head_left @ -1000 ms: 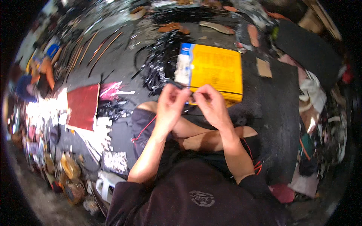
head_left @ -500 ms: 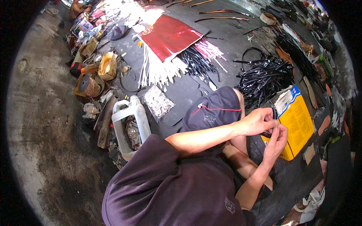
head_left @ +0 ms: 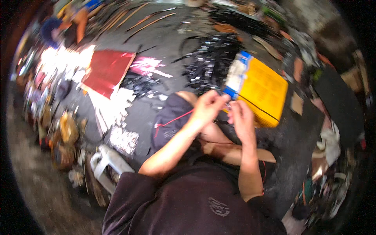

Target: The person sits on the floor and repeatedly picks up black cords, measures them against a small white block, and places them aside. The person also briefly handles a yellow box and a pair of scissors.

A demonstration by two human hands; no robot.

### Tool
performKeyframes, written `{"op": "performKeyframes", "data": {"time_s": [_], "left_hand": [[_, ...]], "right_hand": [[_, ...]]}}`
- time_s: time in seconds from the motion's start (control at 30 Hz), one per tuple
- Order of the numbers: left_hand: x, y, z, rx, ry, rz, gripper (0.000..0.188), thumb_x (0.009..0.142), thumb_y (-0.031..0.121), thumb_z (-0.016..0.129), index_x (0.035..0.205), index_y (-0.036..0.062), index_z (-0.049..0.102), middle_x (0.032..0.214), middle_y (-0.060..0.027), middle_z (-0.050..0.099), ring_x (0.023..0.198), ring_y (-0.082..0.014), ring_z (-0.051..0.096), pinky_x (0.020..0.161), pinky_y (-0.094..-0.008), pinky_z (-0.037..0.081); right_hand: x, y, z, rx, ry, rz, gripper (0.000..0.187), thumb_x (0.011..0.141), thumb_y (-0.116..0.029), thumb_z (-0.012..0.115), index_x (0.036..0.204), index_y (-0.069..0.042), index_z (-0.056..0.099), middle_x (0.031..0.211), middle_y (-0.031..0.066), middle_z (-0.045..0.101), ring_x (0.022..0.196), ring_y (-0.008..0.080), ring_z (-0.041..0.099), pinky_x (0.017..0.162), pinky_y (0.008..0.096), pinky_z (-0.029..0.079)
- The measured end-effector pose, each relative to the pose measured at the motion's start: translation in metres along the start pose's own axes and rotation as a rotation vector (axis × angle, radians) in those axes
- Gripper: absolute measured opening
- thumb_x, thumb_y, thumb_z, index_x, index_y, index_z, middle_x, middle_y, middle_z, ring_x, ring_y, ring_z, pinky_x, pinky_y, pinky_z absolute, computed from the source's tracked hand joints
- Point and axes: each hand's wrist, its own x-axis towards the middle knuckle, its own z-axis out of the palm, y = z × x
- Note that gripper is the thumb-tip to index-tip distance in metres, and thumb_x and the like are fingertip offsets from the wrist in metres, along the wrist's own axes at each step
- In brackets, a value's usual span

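My left hand (head_left: pixel 210 106) and my right hand (head_left: pixel 242 116) come together above my folded legs, beside a yellow and blue box (head_left: pixel 264 88). The fingers of both hands are closed in a pinch, with the fingertips almost meeting. A thin black strip seems to be held between them, though blur hides most of it. Just beyond my hands lies a heap of shiny black strips (head_left: pixel 211 58). A dark line runs along the lower side of the box; I cannot tell if it is part of the strip.
To the left, a red sheet (head_left: pixel 109 72) lies over white, black and pink strips. A cut-open white jug (head_left: pixel 102 164) stands near my left elbow, by a clear bag (head_left: pixel 123 140). Brown strips (head_left: pixel 150 25) lie at the back. Scraps clutter the right side.
The view has swung to the right, so everything sits further left in it. My hands remain close together at the box, with a small gap between them now.
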Motion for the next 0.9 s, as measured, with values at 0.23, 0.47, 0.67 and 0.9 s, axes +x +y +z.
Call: {"op": "performKeyframes", "data": {"time_s": [0.23, 0.47, 0.67, 0.9], "left_hand": [[0.004, 0.022, -0.009, -0.337, -0.136, -0.193, 0.027, 0.103, 0.027, 0.056, 0.107, 0.0022, 0.066, 0.093, -0.0037, 0.069, 0.079, -0.0094, 0.065, 0.075, -0.0243, 0.053], [-0.002, 0.022, -0.004, -0.415, -0.219, -0.143, 0.029, 0.105, 0.023, 0.05, 0.12, -0.0003, 0.061, 0.092, -0.0059, 0.069, 0.084, -0.0118, 0.068, 0.08, -0.0261, 0.055], [-0.008, 0.024, 0.003, -0.265, -0.25, -0.054, 0.026, 0.103, 0.013, 0.054, 0.123, -0.0028, 0.059, 0.1, -0.0091, 0.07, 0.092, -0.0137, 0.068, 0.087, -0.0282, 0.055], [-0.008, 0.022, 0.003, -0.181, -0.262, 0.095, 0.026, 0.099, 0.009, 0.062, 0.122, -0.0019, 0.06, 0.106, -0.0102, 0.071, 0.095, -0.013, 0.066, 0.09, -0.0288, 0.053]], "right_hand": [[-0.011, -0.021, -0.025, 0.026, -0.05, 0.008, 0.033, 0.106, -0.03, 0.047, 0.106, 0.0, 0.062, 0.075, 0.0013, 0.058, 0.057, 0.0048, 0.048, 0.052, 0.0196, 0.038], [-0.017, -0.025, -0.027, -0.131, 0.02, -0.291, 0.028, 0.091, -0.013, 0.072, 0.115, -0.002, 0.061, 0.09, 0.0056, 0.067, 0.081, 0.0116, 0.064, 0.071, 0.0266, 0.051], [-0.019, -0.028, -0.03, -0.414, 0.162, -0.508, 0.033, 0.081, -0.011, 0.081, 0.107, -0.002, 0.063, 0.091, 0.0109, 0.068, 0.083, 0.0238, 0.069, 0.074, 0.0335, 0.053], [-0.021, -0.024, -0.034, -0.382, 0.166, -0.579, 0.022, 0.084, -0.011, 0.076, 0.101, -0.003, 0.065, 0.092, 0.0126, 0.068, 0.083, 0.0311, 0.067, 0.071, 0.0387, 0.052]]}}
